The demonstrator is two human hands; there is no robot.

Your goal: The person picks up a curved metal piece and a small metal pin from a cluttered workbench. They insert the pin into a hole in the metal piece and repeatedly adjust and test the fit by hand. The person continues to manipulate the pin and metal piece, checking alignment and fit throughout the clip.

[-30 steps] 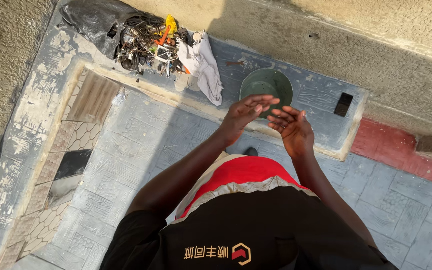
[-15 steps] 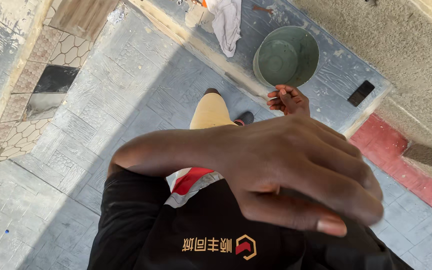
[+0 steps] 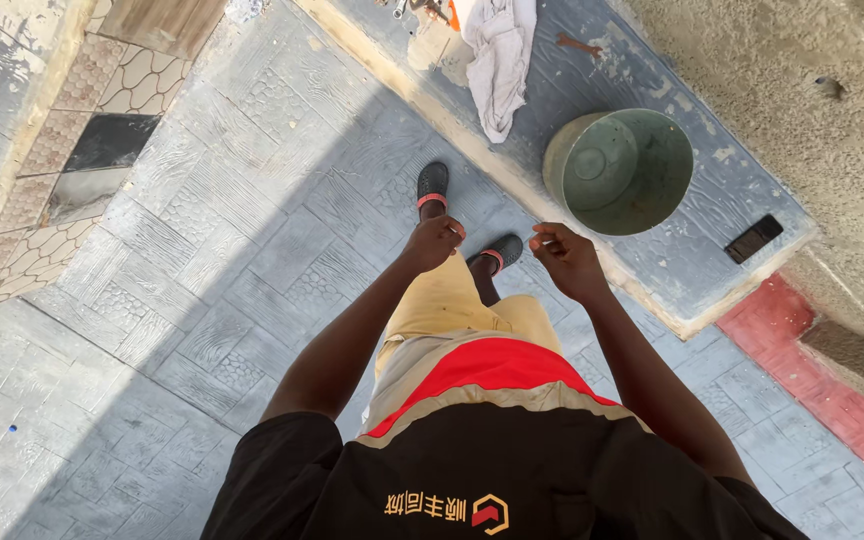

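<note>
Green metal bucket [image 3: 620, 170] on the far-right ledge, just beyond your hands | left hand [image 3: 434, 242] and right hand [image 3: 564, 259] loosely curled, holding nothing | grip its rim evenly with both

one bucket [image 3: 617, 172], one cloth [image 3: 500, 55], two sandals [image 3: 433, 184], one dark phone [image 3: 753, 239].

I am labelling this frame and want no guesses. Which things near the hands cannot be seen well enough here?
Head view:
- Left hand and right hand: fingers curled, so whether they hold anything is hidden.
- Heap of small objects: cut off by the top edge.
- White cloth: its top is cut off too.
- Green bucket: tipped, contents unclear.
</note>
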